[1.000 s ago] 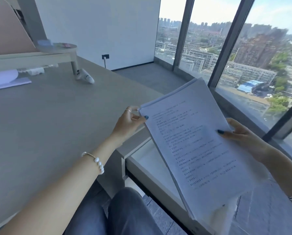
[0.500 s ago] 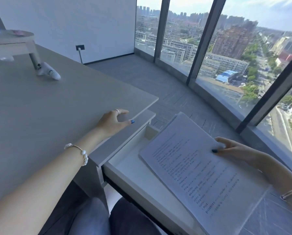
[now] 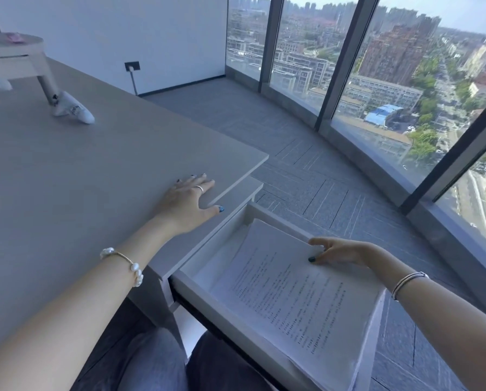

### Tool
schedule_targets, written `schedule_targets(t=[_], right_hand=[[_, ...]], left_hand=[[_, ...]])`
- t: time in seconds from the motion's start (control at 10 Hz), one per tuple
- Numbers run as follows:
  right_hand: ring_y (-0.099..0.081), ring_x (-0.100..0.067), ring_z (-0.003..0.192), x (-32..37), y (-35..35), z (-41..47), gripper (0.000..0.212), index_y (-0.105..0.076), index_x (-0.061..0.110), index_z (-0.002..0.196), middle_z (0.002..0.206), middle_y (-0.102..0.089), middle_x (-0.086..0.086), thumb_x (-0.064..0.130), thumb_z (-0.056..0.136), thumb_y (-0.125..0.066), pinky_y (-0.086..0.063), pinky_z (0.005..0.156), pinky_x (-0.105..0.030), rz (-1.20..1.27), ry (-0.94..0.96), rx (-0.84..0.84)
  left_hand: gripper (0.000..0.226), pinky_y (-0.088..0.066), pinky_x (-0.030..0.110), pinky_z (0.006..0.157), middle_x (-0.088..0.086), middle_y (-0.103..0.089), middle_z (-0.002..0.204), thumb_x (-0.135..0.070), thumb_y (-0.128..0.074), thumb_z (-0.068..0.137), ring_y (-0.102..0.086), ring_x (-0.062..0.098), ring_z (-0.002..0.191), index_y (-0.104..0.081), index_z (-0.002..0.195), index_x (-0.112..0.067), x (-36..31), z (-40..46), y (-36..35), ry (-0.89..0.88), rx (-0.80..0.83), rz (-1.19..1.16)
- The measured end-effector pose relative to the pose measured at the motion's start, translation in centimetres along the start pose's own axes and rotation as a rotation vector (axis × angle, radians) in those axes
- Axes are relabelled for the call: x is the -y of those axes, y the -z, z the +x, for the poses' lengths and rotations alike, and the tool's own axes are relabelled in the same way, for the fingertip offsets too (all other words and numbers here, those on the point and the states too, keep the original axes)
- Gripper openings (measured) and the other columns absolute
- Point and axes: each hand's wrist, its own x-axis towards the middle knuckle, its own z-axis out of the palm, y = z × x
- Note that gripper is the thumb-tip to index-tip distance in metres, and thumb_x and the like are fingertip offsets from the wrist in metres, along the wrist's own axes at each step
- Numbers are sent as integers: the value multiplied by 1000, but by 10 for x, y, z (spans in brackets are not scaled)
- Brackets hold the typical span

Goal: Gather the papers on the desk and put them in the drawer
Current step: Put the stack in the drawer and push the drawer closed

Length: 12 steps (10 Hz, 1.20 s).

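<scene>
Head view: right hand pinches the papers, tilted in the open drawer at five o'clock; left hand flat, empty, on tabletop; overhanging sheets could crumple on closing.

desk fills frame left | open drawer lower centre, right of desk edge | papers in drawer | windows upper right

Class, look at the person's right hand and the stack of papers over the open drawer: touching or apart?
Touching. The head view shows the right hand gripping the far edge of the papers, thumb pressed on the top sheet, as the stack sits in the drawer.
</scene>
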Motion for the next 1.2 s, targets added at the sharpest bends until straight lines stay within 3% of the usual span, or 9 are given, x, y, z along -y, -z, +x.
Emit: schedule_targets(t=[0.1,0.3,0.4,0.5,0.6,0.7,0.8,0.9,1.2], right_hand=[[-41,-20,134,11,-7,12,69,-27,22,147,152,-32,-2,25,88,-63,-34,108,-28,-68,-10,9],[-55,-27,121,34,-13,29,48,-41,22,135,141,-47,-8,20,90,-57,-47,101,-43,-198,26,25],[-43,-28,130,41,-20,37,53,-36,20,139,147,-38,-8,22,90,-57,-40,106,-47,-317,52,14],[-35,-26,136,42,-30,45,56,-31,13,143,148,-34,-6,20,92,-53,-36,108,-40,-351,78,2],[-48,-24,120,34,-40,52,46,-41,10,134,134,-47,-7,16,91,-55,-45,99,-40,-292,72,-19],[-51,-20,111,25,-48,57,47,-42,11,135,128,-50,-3,16,90,-56,-47,92,-34,-243,56,-49],[-42,-24,130,20,-53,58,62,-32,15,143,148,-38,-6,25,89,-59,-39,106,-37,-274,43,-79],[-30,-27,140,17,-58,61,69,-20,14,148,154,-28,-8,25,91,-56,-31,110,-36,-338,-3,-93],[-44,-30,131,12,-78,66,66,-23,14,147,149,-38,-12,25,91,-55,-41,101,-34,-425,57,-231]], left_hand=[[67,-6,31,118,-1,-19,158,-47,-51,87,-12,13,146,-29,144,-22,1,1,0,-6,11,21],[73,-4,33,119,-2,-11,160,-53,-47,87,-7,14,147,-18,147,-23,2,2,-1,-14,57,107],[78,-2,34,119,-2,-6,160,-56,-44,86,-4,15,147,-11,148,-23,1,2,-1,-19,82,176],[79,-1,34,119,-2,-5,160,-57,-44,86,-3,15,147,-11,149,-23,1,2,-1,-13,86,164],[78,-1,34,119,-2,-5,160,-57,-44,86,-3,16,147,-10,149,-24,2,3,0,-13,92,168],[78,-1,34,119,-2,-6,160,-57,-44,86,-3,15,147,-11,148,-24,2,3,0,-12,89,159],[78,-2,34,119,-3,-8,160,-56,-46,85,-3,15,147,-13,148,-23,2,2,-1,-15,79,140],[78,-2,34,119,-3,-9,160,-56,-46,85,-4,14,147,-14,148,-23,2,2,-1,-17,73,132],[78,-3,34,120,-3,-10,160,-56,-47,85,-5,15,147,-16,148,-23,3,3,-1,-12,67,112]])
